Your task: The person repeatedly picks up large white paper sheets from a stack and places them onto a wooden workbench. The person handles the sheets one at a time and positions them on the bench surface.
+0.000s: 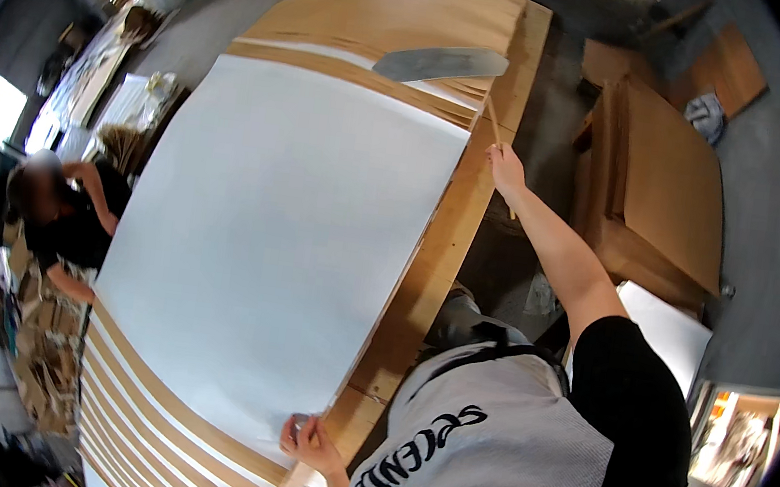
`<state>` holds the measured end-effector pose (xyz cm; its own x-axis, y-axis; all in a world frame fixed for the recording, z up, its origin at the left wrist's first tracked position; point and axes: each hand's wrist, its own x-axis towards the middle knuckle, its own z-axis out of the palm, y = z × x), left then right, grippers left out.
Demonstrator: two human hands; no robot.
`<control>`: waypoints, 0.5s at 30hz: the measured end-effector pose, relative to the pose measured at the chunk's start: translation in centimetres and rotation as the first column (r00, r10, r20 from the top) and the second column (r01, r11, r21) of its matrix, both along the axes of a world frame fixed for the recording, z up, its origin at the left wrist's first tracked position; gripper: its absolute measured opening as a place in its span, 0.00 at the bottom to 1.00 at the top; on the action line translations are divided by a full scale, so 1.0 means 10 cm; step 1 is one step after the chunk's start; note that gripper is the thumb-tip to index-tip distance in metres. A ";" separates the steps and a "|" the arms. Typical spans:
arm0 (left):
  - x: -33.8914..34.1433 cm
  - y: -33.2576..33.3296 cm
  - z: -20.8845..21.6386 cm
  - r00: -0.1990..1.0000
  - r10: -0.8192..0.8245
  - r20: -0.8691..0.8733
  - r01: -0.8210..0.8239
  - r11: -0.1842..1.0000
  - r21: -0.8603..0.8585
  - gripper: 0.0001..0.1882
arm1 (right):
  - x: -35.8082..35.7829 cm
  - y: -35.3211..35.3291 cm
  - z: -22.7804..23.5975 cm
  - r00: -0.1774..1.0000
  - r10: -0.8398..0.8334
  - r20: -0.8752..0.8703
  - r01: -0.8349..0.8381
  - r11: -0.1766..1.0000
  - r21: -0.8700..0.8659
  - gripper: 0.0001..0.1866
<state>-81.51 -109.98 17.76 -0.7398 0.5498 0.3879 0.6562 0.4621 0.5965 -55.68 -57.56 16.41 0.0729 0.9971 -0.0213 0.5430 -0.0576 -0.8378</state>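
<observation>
A large white sheet (276, 220) lies on a stack of fanned-out sheets, with brown strips (166, 401) showing along its near side and more brown sheets (400, 6) beyond its far edge. My left hand (312, 446) is at the sheet's near right corner, its fingers closed on a small grey object (300, 421), too small to name. Stretched forward along the right edge, my right hand (506, 168) grips a thin wooden stick (495, 125). The stick's far end reaches a broad grey flat blade (441, 65) lying over the far sheets; whether they are joined I cannot tell.
The wooden table edge (425, 277) runs along the stack's right side. A co-worker (73, 209) stands at the left, one hand at the sheet's edge. Stacked brown cardboard (675, 181) stands at the right. Piles of scrap cardboard (47, 338) lie at far left.
</observation>
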 end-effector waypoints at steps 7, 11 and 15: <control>0.06 0.05 0.09 0.999 -0.050 0.011 0.051 0.996 -0.078 0.05 | 0.43 -0.64 -0.13 0.751 0.486 0.447 -0.442 0.873 -0.207 0.11; 0.15 0.15 0.26 0.998 -0.010 0.068 0.021 0.987 -0.157 0.04 | 1.03 -1.15 -0.32 0.394 0.854 0.340 -0.538 0.514 -0.669 0.12; 0.12 0.35 0.35 0.984 -0.033 -0.175 -0.024 0.949 -0.315 0.05 | 1.73 -1.40 -0.78 0.569 0.769 0.291 -0.383 0.561 -0.734 0.17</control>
